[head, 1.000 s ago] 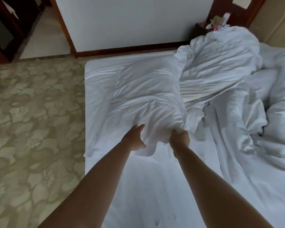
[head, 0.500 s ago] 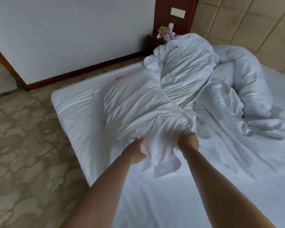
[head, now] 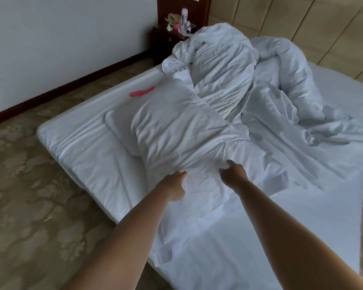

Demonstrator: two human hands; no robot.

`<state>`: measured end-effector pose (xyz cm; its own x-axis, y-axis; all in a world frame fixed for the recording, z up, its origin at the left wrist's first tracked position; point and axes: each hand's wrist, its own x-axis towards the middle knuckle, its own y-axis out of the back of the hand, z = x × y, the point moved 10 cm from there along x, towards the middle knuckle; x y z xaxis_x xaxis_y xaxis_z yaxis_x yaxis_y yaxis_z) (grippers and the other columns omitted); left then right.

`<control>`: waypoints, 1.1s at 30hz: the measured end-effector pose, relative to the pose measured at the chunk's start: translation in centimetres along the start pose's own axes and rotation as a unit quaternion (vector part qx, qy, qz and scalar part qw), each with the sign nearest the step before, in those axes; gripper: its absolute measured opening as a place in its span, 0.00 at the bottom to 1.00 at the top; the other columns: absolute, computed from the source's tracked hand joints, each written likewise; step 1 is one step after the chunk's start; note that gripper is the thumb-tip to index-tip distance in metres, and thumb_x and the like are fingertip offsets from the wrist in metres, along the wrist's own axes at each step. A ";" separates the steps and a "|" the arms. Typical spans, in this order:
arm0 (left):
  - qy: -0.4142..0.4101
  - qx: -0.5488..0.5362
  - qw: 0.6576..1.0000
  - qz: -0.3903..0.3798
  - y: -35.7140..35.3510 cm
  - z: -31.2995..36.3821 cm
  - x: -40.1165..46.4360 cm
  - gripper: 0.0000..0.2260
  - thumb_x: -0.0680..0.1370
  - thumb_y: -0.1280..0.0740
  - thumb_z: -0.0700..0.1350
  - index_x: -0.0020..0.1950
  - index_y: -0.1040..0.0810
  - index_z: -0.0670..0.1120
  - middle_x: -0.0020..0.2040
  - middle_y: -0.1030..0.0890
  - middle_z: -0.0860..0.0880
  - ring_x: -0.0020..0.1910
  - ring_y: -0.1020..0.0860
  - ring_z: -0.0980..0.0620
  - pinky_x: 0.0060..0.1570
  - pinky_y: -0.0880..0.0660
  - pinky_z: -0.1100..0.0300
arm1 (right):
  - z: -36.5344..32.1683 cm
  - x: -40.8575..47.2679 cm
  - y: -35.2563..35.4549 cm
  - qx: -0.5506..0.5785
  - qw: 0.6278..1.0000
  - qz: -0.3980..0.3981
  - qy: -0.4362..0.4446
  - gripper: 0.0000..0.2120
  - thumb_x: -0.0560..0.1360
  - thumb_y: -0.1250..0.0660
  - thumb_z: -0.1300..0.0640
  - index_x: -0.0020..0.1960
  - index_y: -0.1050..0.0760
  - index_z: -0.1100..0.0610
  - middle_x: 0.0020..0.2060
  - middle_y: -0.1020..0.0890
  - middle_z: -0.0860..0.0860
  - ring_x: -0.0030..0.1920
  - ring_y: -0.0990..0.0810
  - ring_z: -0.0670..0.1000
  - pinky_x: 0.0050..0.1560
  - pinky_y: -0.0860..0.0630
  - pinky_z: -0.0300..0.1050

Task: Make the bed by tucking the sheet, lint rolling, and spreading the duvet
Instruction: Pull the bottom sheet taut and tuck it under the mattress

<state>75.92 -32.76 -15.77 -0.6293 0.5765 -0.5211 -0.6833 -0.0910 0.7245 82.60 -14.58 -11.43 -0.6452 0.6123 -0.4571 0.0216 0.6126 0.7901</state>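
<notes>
While duvet (head: 182, 141) lies ahead | left hand (head: 175, 188) released, touching it | right hand (head: 232, 171) released above.

Around the white sheet (head: 88, 151), the duvet (head: 224, 84) and pillow (head: 172, 130) on it are white too, a pink object (head: 142, 92) lies at its far edge, and beside it the carpet (head: 29, 195) shows an olive-and-beige floral pattern.
</notes>
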 end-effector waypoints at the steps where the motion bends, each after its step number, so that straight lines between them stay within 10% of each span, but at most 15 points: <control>1: 0.000 -0.006 1.000 -0.001 0.6 -0.2 0.4 0.31 0.79 0.43 0.37 0.79 0.50 0.50 0.78 0.44 0.48 0.75 0.40 0.47 0.71 0.39 0.55 | -1.3 0.1 -1.0 0.002 0.999 -0.019 0.026 0.25 0.79 0.43 0.55 0.75 0.41 0.55 0.70 0.35 0.60 0.68 0.33 0.59 0.68 0.34 0.47; 8: -0.017 0.031 0.999 0.030 5.9 -1.5 4.7 0.19 0.79 0.39 0.41 0.70 0.30 0.48 0.67 0.28 0.45 0.64 0.27 0.46 0.62 0.29 0.57 | -5.8 3.5 -2.0 -0.023 0.998 0.037 0.037 0.19 0.79 0.45 0.55 0.68 0.31 0.61 0.66 0.32 0.60 0.66 0.31 0.60 0.67 0.37 0.46; 15: 0.043 0.132 0.990 0.033 14.3 -7.2 11.4 0.20 0.79 0.41 0.40 0.71 0.32 0.48 0.69 0.35 0.45 0.67 0.30 0.44 0.64 0.30 0.49 | -8.8 11.5 0.9 0.002 0.986 0.102 -0.129 0.25 0.77 0.44 0.52 0.71 0.34 0.62 0.68 0.31 0.58 0.68 0.34 0.57 0.67 0.38 0.48; 28: -0.035 0.129 0.991 0.005 22.3 -9.1 21.8 0.21 0.76 0.36 0.44 0.69 0.32 0.48 0.69 0.38 0.44 0.63 0.27 0.43 0.61 0.28 0.53 | -10.0 15.1 1.7 0.238 0.883 0.210 -0.346 0.34 0.77 0.41 0.41 0.76 0.48 0.54 0.71 0.41 0.63 0.71 0.43 0.63 0.70 0.45 0.54; 33: -0.081 0.107 0.990 -0.031 24.1 -8.9 24.6 0.25 0.76 0.33 0.47 0.71 0.36 0.47 0.66 0.34 0.40 0.64 0.29 0.42 0.64 0.32 0.55 | -11.8 12.6 1.5 0.360 0.761 0.330 -0.426 0.39 0.76 0.37 0.46 0.78 0.56 0.51 0.75 0.52 0.63 0.69 0.39 0.64 0.66 0.38 0.56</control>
<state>40.71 -27.97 -15.14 -0.5092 0.6993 -0.5017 -0.6135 0.1138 0.7814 65.45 -11.87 -11.23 0.4112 0.8196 -0.3990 0.7375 -0.0419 0.6740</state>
